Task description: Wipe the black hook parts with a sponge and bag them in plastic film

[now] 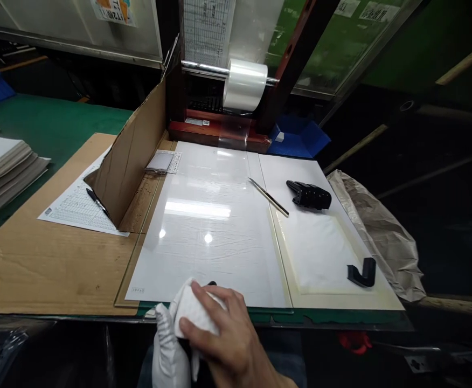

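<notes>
At the front edge of the table, my right hand is bare and closed on a folded white wiping cloth. My left hand wears a white glove and is just to its left, thumb up, with the other fingers mostly hidden. It seems closed around something beneath the cloth. A small black tip shows beyond my right fingers; the rest of it is covered. Ahead lies a glass plate over white paper. Tweezers lie at its right side.
A black ribbed part and a black L-shaped part lie on the right. A film roll hangs on a rod at the back. A cardboard divider stands left, by a pen. Behind is a blue bin.
</notes>
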A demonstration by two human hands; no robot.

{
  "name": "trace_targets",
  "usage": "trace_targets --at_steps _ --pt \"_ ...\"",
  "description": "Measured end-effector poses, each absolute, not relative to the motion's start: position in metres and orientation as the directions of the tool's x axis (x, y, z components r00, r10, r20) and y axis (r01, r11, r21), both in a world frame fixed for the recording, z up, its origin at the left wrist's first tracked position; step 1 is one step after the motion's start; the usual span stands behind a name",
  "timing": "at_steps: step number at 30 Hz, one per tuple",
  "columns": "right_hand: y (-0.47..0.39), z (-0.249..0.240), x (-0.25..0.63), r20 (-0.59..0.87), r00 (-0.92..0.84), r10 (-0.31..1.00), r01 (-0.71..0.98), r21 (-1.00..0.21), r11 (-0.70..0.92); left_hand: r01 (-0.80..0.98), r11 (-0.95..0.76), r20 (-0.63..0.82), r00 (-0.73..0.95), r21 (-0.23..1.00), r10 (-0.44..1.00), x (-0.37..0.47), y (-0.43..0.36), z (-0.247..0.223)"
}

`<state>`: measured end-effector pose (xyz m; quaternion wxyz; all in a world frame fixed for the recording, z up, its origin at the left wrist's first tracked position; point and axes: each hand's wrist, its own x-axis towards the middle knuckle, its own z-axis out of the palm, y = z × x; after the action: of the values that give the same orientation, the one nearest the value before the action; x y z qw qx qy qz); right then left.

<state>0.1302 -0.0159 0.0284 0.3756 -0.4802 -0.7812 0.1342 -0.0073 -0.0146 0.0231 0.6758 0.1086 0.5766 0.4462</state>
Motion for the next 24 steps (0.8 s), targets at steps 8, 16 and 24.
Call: trace_targets --at_steps 8,16,24 --pt "-0.027 0.021 0.116 0.448 -0.04 0.893 0.793 -0.53 0.302 -0.367 0.541 -0.626 -0.169 0.757 0.761 -0.003 -0.016 0.017" --pt "-0.028 0.017 0.112 0.411 0.043 0.91 0.807 -0.552 0.211 -0.224 0.551 -0.582 -0.106 0.804 0.806 -0.014 -0.015 0.006" --pt "-0.03 0.041 0.161 -0.07 0.171 0.983 0.446 -0.884 -0.14 -0.055 0.562 -0.561 0.033 0.825 0.827 -0.028 -0.007 0.026"
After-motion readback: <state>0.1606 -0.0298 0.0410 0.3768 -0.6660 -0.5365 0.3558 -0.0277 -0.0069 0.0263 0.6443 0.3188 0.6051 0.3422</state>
